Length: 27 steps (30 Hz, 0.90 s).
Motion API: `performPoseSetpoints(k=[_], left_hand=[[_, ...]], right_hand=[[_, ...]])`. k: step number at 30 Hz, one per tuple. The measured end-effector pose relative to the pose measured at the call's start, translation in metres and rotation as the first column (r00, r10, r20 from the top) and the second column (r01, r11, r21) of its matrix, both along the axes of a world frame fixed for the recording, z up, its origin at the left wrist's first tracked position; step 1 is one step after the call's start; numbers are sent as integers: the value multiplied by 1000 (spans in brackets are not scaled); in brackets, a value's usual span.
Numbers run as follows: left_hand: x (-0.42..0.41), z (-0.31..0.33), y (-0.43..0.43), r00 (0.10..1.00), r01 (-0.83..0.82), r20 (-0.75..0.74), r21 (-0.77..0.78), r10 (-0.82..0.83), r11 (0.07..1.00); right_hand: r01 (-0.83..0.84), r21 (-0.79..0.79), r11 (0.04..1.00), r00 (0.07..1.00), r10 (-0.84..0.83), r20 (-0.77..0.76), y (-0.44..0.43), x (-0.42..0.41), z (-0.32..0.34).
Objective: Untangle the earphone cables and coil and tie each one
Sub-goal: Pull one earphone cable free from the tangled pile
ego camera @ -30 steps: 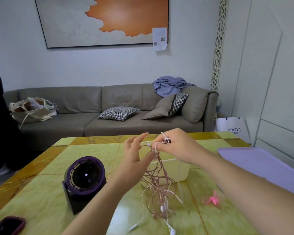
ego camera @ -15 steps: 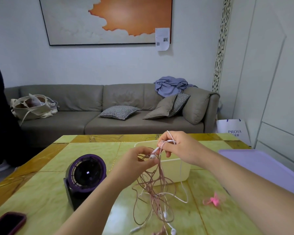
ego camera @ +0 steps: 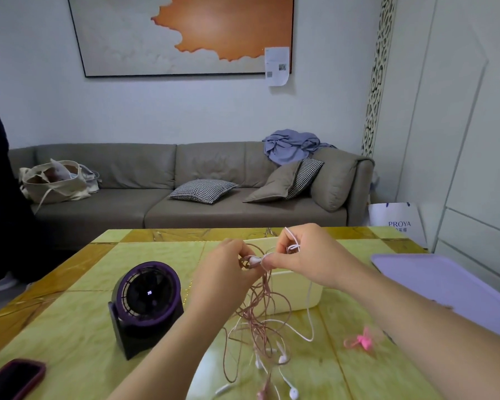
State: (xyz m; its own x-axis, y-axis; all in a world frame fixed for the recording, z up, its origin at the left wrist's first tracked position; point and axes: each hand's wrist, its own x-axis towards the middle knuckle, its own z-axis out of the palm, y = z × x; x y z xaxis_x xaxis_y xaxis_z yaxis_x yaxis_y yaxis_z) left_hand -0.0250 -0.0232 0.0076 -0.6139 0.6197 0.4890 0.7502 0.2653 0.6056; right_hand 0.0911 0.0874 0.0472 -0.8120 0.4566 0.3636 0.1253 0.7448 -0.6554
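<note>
In the middle of the frame, both hands are closed on the tangle of earphone cables (ego camera: 259, 310). The left hand (ego camera: 228, 268) pinches the pink-brown strands and the right hand (ego camera: 303, 256) pinches a white cable with a small loop. The tangle hangs down to the surface (ego camera: 70, 327), in front of a white box (ego camera: 298, 295). This looks like the untangling step, and nothing is coiled yet. Next, I think, one cable must be drawn out slowly. The fingers hide the knot, and the blurred earbuds at the lower edge make the cables hard to count.
</note>
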Motion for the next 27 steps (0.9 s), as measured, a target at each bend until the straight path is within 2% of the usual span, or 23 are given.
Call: performPoseSetpoints(k=[3, 9, 12, 16, 19, 21, 23, 25, 27], left_hand=[[4, 1, 0, 1000, -9, 2, -32, 9, 999], [6, 2, -2, 999, 52, 18, -59, -51, 997], [9, 2, 0, 975, 184, 128, 6, -183, 983], [4, 1, -4, 841, 356, 392, 122, -374, 927], [0, -1, -12, 695, 464, 538, 169, -476, 869], [0, 1, -17, 551, 485, 639, 277, -536, 829], [0, 3, -18, 468, 454, 698, 335, -541, 826], [0, 3, -18, 473, 447, 713, 312, -517, 839], [0, 0, -16, 533, 472, 702, 217, -473, 854]], right_hand=[[37, 40, 999, 999, -36, -15, 3, 1, -2], [-132, 42, 990, 985, 126, 116, 3, 8, -1], [-161, -66, 985, 986, 164, 38, 3, 10, -1], [-261, -346, 901, 965, 245, -91, 6, 10, -5], [-268, -419, 868, 963, 240, -119, 9, 9, -9], [-257, -411, 875, 966, 238, -98, 10, 9, -11], [-244, -373, 895, 970, 232, -75, 10, 8, -12], [-212, -268, 940, 977, 198, -79, 8, 6, -13], [-111, -109, 988, 990, 101, -97, 6, 2, -17]])
